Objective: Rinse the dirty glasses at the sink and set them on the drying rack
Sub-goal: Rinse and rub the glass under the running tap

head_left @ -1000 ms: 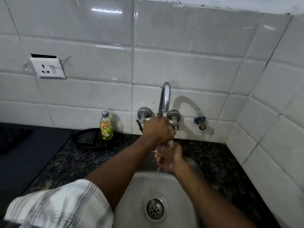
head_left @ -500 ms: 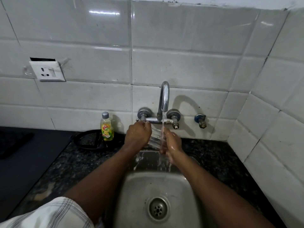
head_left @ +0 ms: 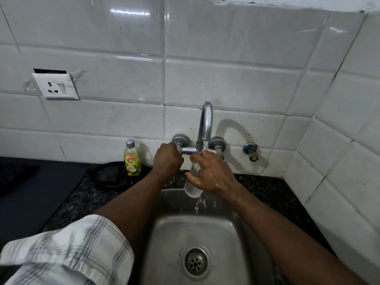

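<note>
While water still hits the right hand, its fingers now hold the glass upright, base below them; left hand fingers grip the tap valve.

The left hand is leaving the middle of the tap and closing on the left handle. The right hand is now holding the glass alone, more upright, under the water.
</note>
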